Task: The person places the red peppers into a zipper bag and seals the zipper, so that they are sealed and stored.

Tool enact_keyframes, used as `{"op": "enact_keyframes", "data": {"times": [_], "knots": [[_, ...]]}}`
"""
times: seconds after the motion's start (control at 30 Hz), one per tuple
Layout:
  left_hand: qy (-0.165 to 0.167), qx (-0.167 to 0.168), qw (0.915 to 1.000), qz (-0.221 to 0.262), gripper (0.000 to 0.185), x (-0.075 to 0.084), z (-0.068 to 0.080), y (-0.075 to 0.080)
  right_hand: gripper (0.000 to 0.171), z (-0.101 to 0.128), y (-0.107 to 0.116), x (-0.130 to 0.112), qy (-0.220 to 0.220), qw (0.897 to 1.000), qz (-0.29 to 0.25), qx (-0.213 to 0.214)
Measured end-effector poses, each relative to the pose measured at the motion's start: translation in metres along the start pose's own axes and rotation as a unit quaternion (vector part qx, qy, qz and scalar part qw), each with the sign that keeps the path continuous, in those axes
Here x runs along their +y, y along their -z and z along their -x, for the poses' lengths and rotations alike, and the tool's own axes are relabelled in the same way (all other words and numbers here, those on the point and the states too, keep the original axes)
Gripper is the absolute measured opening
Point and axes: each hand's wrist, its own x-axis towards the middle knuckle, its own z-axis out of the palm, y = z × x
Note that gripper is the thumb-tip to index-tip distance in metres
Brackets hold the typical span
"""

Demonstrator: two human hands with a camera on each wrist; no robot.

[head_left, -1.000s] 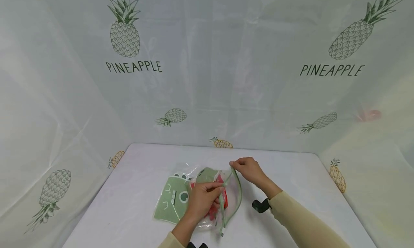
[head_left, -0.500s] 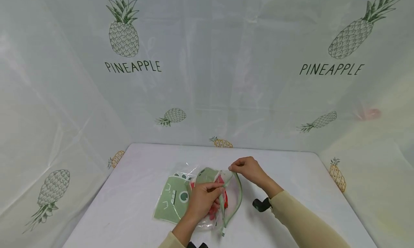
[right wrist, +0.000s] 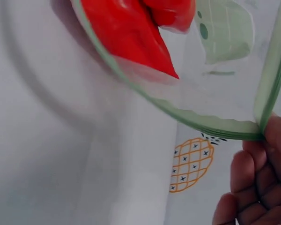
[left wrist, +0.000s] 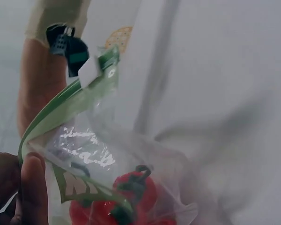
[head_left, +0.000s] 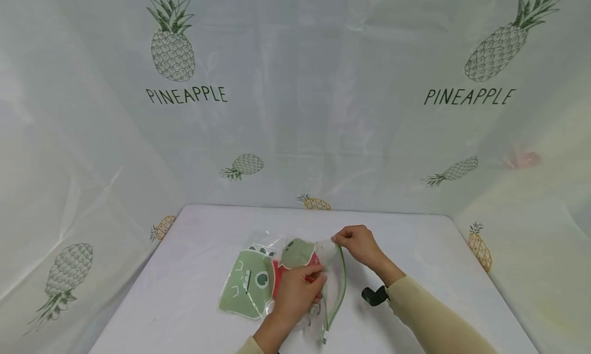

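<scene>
A big see-through curtain [head_left: 295, 87] with pineapple drawings hangs behind and on both sides of a white worktop [head_left: 184, 292].

In the middle of the worktop lies a clear plastic bag [head_left: 258, 279] with a green rim and a green cartoon face printed on it. The bag mouth points to the right and stands partly open. Something red [right wrist: 131, 33] sits inside the bag, close to the mouth.

The right hand [head_left: 360, 243] holds the far corner of the green rim, its fingers [right wrist: 253, 178] curled and pinching the strip. The left hand [head_left: 295, 295] rests on the bag near the mouth, with its fingers [left wrist: 33, 187] pinching the rim lower down. A small black thing [head_left: 373, 295] shows by the right sleeve; it looks like part of the wrist camera.

The plastic looks thin and slippery. If either pinch lets go, the mouth could flop shut. If the hands pull too hard apart, the rim could tear or the red thing could slide out onto the worktop.
</scene>
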Motion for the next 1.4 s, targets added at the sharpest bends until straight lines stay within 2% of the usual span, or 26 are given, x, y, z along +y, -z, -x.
{"op": "enact_keyframes", "data": {"times": [0.1,0.23,0.3,0.37,0.43,0.53,0.6,0.67,0.73,0.9,1.0,1.07,1.23,1.4], "knots": [[-0.039,0.015,0.9967,-0.070,0.023,-0.001,0.004,-0.007,0.012,0.001,-0.001,0.002,-0.012,1.000,-0.011,0.016],[-0.078,0.026,0.9807,-0.177,0.031,-0.002,0.011,-0.018,0.011,0.002,-0.001,0.006,-0.022,0.999,-0.030,0.036],[-0.079,0.014,0.9701,-0.229,0.041,-0.001,0.014,-0.024,0.012,0.002,-0.001,0.007,-0.025,0.998,-0.035,0.044],[-0.062,-0.009,0.9589,-0.277,0.055,0.001,0.018,-0.031,0.015,0.003,-0.001,0.009,-0.031,0.997,-0.038,0.052],[-0.047,-0.033,0.9425,-0.329,0.071,0.001,0.020,-0.037,0.017,0.003,0.000,0.010,-0.037,0.997,-0.039,0.060],[-0.054,-0.059,0.9102,-0.406,0.090,-0.004,0.023,-0.046,0.019,0.004,0.001,0.012,-0.046,0.995,-0.045,0.072],[-0.075,-0.066,0.8933,-0.438,0.095,-0.009,0.024,-0.048,0.020,0.004,0.003,0.013,-0.051,0.994,-0.048,0.080],[-0.104,-0.066,0.8840,-0.451,0.093,-0.012,0.023,-0.047,0.021,0.005,0.006,0.013,-0.061,0.993,-0.057,0.086],[-0.121,-0.063,0.8856,-0.444,0.088,-0.015,0.021,-0.044,0.023,0.007,0.009,0.014,-0.076,0.991,-0.067,0.092],[-0.170,-0.022,0.8884,-0.426,0.069,-0.021,0.013,-0.031,0.030,0.012,0.019,0.025,-0.110,0.982,-0.097,0.117],[-0.187,0.006,0.8842,-0.428,0.063,-0.024,0.009,-0.023,0.034,0.017,0.025,0.031,-0.127,0.978,-0.107,0.127],[-0.185,0.015,0.8816,-0.434,0.062,-0.026,0.007,-0.018,0.036,0.022,0.027,0.034,-0.139,0.976,-0.110,0.127],[-0.174,0.037,0.8708,-0.459,0.053,-0.030,0.003,-0.008,0.040,0.037,0.030,0.042,-0.157,0.974,-0.109,0.120],[-0.213,0.076,0.8511,-0.474,0.035,-0.036,-0.002,0.003,0.044,0.056,0.032,0.048,-0.169,0.972,-0.108,0.120]]}}
